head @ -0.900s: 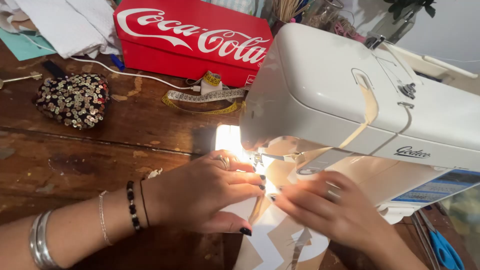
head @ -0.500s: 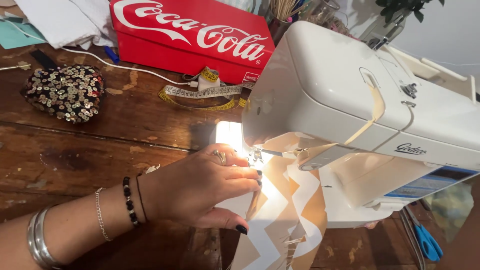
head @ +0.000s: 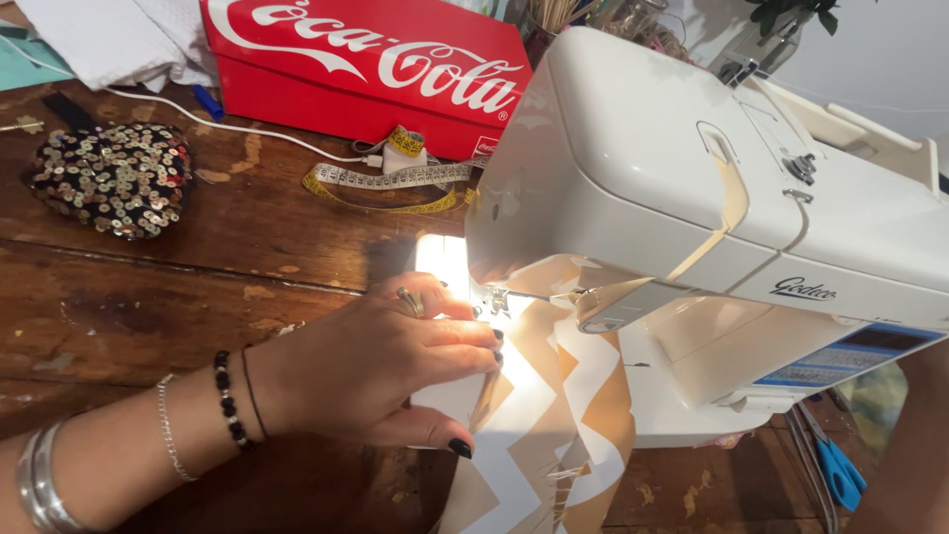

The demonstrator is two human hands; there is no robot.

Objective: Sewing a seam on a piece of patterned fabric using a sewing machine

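Single view, head-worn camera. Looks steeply down and forward across the wooden tabletop (head: pixel 148 297) from the near edge, close in. Sewing machine (head: pixel 692 198) fills the right half; left hand (head: pixel 376 366) sits low centre; red box (head: pixel 376 69) lines the far edge. No second view.

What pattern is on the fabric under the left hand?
A gold and white zigzag: the fabric under the left hand shows it best in the head view.

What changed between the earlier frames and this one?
The right hand has let go of the zigzag fabric and left the view, already gone half a second ago. The left hand stays flat on the fabric beside the sewing machine; the camera shifted slightly.
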